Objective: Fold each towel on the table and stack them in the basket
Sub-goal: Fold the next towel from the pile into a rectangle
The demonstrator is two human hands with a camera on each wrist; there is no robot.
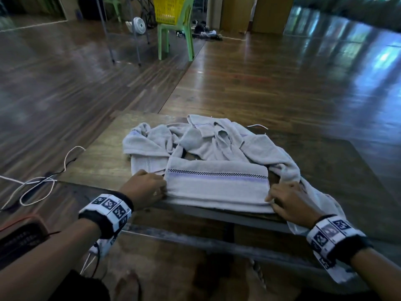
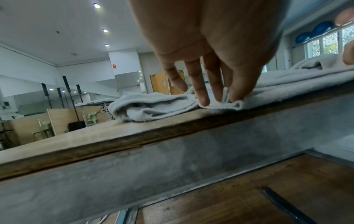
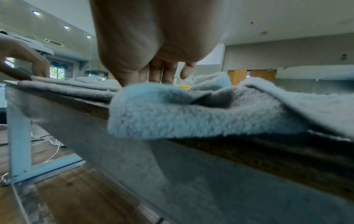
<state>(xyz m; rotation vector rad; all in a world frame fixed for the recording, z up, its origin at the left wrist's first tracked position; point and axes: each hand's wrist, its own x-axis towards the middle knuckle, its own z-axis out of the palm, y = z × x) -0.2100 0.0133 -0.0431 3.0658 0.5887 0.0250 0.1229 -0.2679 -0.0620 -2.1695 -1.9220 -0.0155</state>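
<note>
One towel lies part-folded on the desk, each end pinched by left hand and right hand; others crumpled, basket unfilled as far as visible

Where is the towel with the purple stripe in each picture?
Head view: the striped towel lies low in the middle, at the table's near edge, between the left hand and right hand.
Left wrist view: it runs from the middle to the right edge, its corner pinched by the fingers.
Right wrist view: left of middle, flat.
Shared landmark: the table's near edge.
</note>
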